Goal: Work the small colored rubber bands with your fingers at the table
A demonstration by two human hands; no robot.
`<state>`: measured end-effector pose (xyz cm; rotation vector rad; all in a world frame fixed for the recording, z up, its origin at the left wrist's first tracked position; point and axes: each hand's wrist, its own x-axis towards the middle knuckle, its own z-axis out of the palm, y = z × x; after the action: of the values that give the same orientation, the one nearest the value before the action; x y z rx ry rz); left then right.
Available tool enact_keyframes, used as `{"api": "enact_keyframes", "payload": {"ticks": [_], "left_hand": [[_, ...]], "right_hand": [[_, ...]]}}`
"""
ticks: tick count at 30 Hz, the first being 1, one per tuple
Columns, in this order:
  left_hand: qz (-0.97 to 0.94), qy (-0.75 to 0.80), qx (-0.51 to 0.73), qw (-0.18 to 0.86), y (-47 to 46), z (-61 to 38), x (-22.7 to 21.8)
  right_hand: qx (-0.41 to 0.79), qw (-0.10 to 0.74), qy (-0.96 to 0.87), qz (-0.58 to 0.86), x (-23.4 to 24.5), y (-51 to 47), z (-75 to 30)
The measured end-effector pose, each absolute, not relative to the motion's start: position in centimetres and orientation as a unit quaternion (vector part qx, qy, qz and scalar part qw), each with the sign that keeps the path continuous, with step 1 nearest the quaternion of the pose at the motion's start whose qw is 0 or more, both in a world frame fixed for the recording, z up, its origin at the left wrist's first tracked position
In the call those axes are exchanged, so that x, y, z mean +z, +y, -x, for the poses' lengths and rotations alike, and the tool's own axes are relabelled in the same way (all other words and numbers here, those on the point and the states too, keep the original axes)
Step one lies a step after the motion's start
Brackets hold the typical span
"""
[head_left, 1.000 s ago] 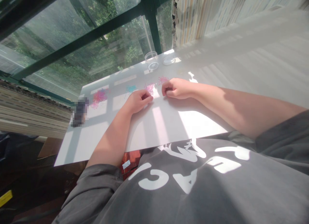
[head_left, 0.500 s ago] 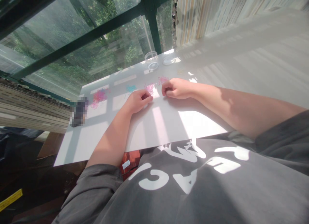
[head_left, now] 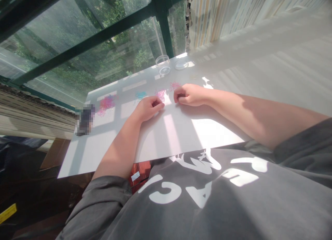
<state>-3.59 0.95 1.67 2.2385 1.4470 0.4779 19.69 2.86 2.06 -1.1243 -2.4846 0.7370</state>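
My left hand [head_left: 150, 108] rests on the white table with its fingers curled in and its thumb closed against them; nothing shows in it. My right hand [head_left: 188, 95] lies a short way to the right, also loosely curled, and I see nothing in its grip. Just beyond and between them is a small pile of pink loops [head_left: 160, 94], which look like thin rubber bands. A pink-purple pile [head_left: 175, 85] lies right behind my right hand. Past my left wrist is a teal pile [head_left: 141, 95]. Farther left spreads a bigger mixed pink and red pile [head_left: 107, 104].
A clear round jar [head_left: 163, 64] stands at the table's far edge by the window, with a clear lid [head_left: 181, 64] beside it. A faint yellowish pile [head_left: 193, 77] lies beyond my right hand. A dark, pixelated object [head_left: 86, 120] is at the table's left edge.
Both hands and the piles stay in place. Only a yellow strip at the lower left has shifted slightly left in view.
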Motion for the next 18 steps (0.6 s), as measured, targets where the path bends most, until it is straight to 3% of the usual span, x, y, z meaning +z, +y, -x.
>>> {"api": "enact_keyframes", "payload": {"ticks": [18], "left_hand": [[-0.806, 0.523, 0.172, 0.218, 0.93, 3.61, 1.64]], "right_hand": [[0.262, 0.159, -0.868, 0.391, 2.0, 2.96, -19.68]]}}
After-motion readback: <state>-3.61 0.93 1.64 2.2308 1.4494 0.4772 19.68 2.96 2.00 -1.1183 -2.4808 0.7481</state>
